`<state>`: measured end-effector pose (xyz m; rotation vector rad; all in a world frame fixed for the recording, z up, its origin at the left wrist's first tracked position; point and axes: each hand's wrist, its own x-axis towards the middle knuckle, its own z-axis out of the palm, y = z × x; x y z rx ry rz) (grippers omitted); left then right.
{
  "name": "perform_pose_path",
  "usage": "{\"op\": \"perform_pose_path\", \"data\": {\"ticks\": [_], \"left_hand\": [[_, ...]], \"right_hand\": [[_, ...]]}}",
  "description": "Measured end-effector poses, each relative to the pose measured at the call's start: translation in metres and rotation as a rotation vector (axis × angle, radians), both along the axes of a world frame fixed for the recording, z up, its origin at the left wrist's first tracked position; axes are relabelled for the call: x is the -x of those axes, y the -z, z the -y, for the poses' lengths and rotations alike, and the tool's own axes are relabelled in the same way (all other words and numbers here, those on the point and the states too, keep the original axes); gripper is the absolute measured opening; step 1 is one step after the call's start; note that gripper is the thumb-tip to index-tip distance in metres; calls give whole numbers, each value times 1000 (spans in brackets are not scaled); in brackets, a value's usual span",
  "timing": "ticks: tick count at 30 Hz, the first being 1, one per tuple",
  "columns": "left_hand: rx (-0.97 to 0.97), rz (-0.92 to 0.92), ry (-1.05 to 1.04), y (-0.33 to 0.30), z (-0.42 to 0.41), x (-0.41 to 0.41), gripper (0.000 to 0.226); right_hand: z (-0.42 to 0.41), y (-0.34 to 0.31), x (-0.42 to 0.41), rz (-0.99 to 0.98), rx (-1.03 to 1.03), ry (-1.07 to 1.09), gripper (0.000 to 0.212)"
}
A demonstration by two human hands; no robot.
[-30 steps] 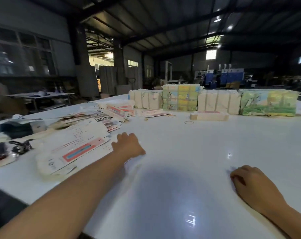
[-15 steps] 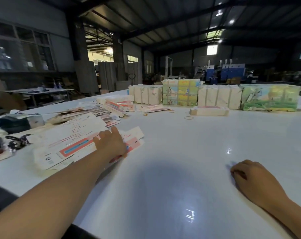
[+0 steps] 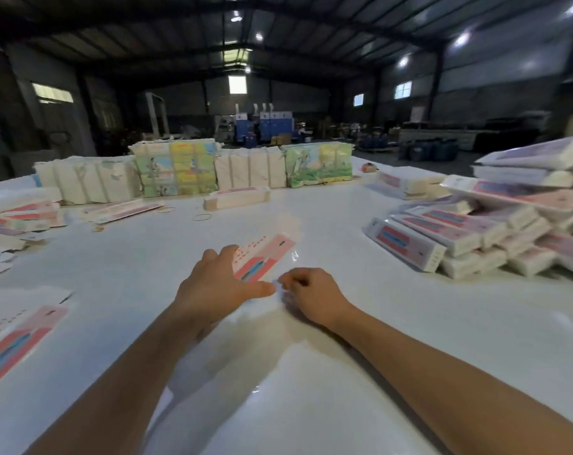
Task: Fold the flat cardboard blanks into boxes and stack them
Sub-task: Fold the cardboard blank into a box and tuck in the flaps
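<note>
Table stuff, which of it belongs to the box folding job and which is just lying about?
Job: flat blank under the left hand; right hand beside it; spare blank; stacked boxes.
Lying about: rubber bands; wrapped bundles at the back.

White table (image 3: 360, 372) bearing flat blanks (image 3: 265, 254), wrapped bundles (image 3: 176, 169), folded boxes (image 3: 459, 231) piled right, rubber bands (image 3: 202, 217)

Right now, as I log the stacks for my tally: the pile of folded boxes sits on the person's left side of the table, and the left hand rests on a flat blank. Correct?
Not quite. The head view shows the pile of folded boxes on the person's right side of the table. The left hand does rest on a flat blank.
</note>
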<state>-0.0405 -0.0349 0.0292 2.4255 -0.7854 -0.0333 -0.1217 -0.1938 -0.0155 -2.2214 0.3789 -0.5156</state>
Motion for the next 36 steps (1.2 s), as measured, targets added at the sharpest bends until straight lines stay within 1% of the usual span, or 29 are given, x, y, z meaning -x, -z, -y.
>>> {"op": "perform_pose_path", "data": {"ticks": [2,4,6,7,8,9,11,12,15,17,19,21,23,25,26,28,29,33,35,36], "left_hand": [[-83,96,15,14,13,7,89],[-181,171,44,27,15,7,87],[-204,186,74,33,11,1,86],[-201,212,79,34,8,-1,85],[-192,249,81,34,6,-3,85],[-181,285,83,35,5,-4,85],[-149,351,91,35,3,-3,86],[-123,373,98,34,3,-1,88],[-21,358,126,30,4,8,103],[70,375,144,28,4,12,107],[100,410,172,28,1,14,102],[63,430,209,29,-3,14,97],[17,433,222,29,-6,11,94],[-8,436,208,27,-6,9,93],[-16,435,202,26,-6,7,93],[-27,416,188,25,-8,6,94],[-33,405,177,24,-9,5,93],[-78,376,141,25,-7,5,87],[-83,375,136,27,-5,5,86],[-88,374,128,27,-4,6,87]], "right_hand": [[4,-4,3,107,-362,59,26],[8,-10,5,217,-708,77,29],[12,-16,7,254,-1017,22,37],[13,-17,8,232,-1113,-26,46],[15,-17,8,205,-1152,-77,50],[14,-18,9,182,-1146,-117,48],[11,-17,10,161,-1113,-161,31],[10,-18,11,166,-1130,-181,25],[14,-20,17,203,-1323,-321,21],[18,-23,22,221,-1383,-449,24],[20,-25,25,198,-1299,-490,29],[22,-25,27,135,-1180,-496,35],[24,-28,30,78,-1130,-518,35],[25,-30,32,89,-1106,-529,33],[24,-32,33,122,-1055,-496,32],[23,-34,32,217,-854,-373,31],[22,-34,32,259,-730,-308,34],[18,-37,36,380,-167,-113,43],[17,-37,37,440,-9,-102,42],[16,-38,38,439,40,-108,35]]}}
